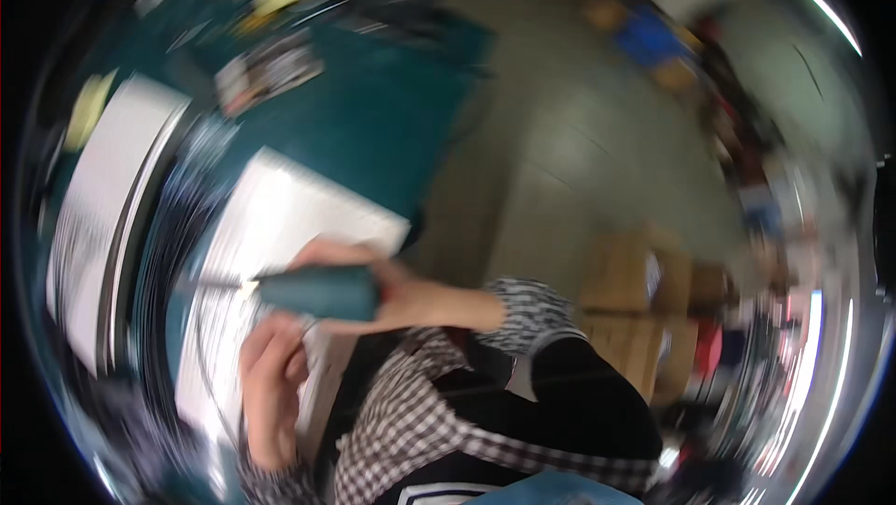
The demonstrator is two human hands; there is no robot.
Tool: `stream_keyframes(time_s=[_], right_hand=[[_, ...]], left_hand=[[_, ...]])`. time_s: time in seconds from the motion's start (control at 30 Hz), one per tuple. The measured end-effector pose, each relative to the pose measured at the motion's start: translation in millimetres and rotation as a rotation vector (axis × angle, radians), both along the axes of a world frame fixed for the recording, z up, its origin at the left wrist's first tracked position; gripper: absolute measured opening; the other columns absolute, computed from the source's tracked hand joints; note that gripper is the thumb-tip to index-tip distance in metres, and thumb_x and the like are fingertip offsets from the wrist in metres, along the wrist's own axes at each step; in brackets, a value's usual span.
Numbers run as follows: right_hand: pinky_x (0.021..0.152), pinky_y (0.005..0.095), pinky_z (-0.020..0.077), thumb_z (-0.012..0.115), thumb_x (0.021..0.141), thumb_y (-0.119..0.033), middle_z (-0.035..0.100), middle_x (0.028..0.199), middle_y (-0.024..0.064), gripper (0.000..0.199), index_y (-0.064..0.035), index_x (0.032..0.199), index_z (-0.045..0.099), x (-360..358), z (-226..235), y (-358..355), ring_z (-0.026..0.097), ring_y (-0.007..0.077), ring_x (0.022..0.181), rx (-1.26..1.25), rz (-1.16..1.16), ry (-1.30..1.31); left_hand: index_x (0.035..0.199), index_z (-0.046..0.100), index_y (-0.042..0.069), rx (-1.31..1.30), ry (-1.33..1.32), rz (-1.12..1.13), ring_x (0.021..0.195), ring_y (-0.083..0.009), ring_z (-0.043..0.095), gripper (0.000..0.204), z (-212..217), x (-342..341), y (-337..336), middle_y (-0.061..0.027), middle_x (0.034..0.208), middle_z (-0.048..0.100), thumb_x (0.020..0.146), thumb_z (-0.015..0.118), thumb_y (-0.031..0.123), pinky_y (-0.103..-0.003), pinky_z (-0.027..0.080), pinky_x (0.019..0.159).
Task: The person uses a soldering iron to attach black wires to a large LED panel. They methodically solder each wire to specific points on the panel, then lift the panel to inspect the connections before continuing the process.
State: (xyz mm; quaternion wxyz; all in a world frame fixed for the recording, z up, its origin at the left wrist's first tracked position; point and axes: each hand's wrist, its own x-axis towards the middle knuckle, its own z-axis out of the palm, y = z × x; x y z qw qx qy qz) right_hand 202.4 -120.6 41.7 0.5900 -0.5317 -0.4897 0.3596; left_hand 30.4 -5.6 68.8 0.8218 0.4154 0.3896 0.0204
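The right hand (pixel 373 295) is wrapped around a teal, barrel-shaped tool (pixel 317 292), fingers closed over its body. The tool lies roughly level across the view, its long axis running left to right, and a thin dark tip (pixel 213 283) sticks out of its left end, pointing toward the person's left. It is held above a white sheet (pixel 280 216) that lies on the teal-topped bench (pixel 383 122).

Just below the tool, the left hand (pixel 271 379) is curled with its fingers drawn in near the tool's underside; whether it pinches anything (the blur is heavy here) I cannot tell. Both forearms wear checked black-and-white sleeves (pixel 420 393).

A second white sheet (pixel 107 216) lies further left on the bench, with dark streaks between the two sheets that cannot be made out. Smeared shapes, some yellow, crowd the far end of the bench. To the right, on the pale floor (pixel 579 160), stand brown cardboard boxes (pixel 635 290). The whole picture is smeared by motion, so the tool's tip and the sheets' markings stay unreadable, and the rim of the view is cut off in black.
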Motion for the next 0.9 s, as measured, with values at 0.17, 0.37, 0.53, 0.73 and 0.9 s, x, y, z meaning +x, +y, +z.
stream_keyframes(time_s=[0.17,0.37,0.53,0.73,0.9], right_hand=[[0.07,0.0329,0.0482,0.07,0.073,-0.013,0.066,0.089,0.0133,0.038,-0.0025,0.106,0.055,-3.6,-9.3,-11.9,0.065,0.0252,0.081,0.009,-0.165,0.018],[0.066,0.0366,0.0478,0.073,0.07,-0.019,0.066,0.085,0.0146,0.04,-0.0018,0.101,0.054,-4.6,-25.4,-20.7,0.065,0.0302,0.078,0.31,-0.371,-0.221],[0.066,0.0358,0.048,0.074,0.071,-0.02,0.066,0.085,0.0146,0.04,-0.0028,0.101,0.054,11.0,-31.6,-20.5,0.065,0.0294,0.078,0.367,-0.566,-0.286],[0.071,0.0296,0.0472,0.078,0.073,-0.022,0.063,0.089,0.0068,0.045,-0.0051,0.107,0.053,18.8,-20.4,-50.8,0.062,0.0141,0.082,0.099,-0.723,0.076],[0.073,0.0265,0.0494,0.08,0.074,-0.023,0.065,0.099,0.0064,0.051,-0.0024,0.113,0.055,11.8,-18.2,-34.3,0.062,0.0132,0.085,0.047,-0.634,0.551]], left_hand=[[0.08,0.049,0.011,-0.004,-0.02,-0.011,0.042,-0.001,0.032,0.017,-21.8,10.9,0.8,0.0061,0.056,0.036,0.089,0.059,0.02,-0.016,0.021,0.035],[0.086,0.048,0.011,-0.097,-0.102,-0.119,0.041,-0.0011,0.025,0.013,-19.6,27.2,-3.4,0.007,0.056,0.034,0.095,0.053,0.018,-0.017,0.02,0.034],[0.087,0.048,0.01,-0.154,-0.174,-0.275,0.042,-0.0009,0.022,0.012,-10.5,22.1,5.9,0.007,0.057,0.033,0.096,0.051,0.017,-0.018,0.016,0.034],[0.103,0.053,0.004,-0.162,-0.249,-0.377,0.043,-0.0068,0.035,0.021,-25.3,6.5,14.9,0.0037,0.058,0.04,0.099,0.048,0.025,-0.021,0.032,0.038],[0.084,0.049,0.011,0.352,-0.204,-0.185,0.044,0.0007,0.024,0.012,13.1,6.5,-20.6,0.0081,0.058,0.035,0.095,0.052,0.015,-0.017,0.016,0.036]])
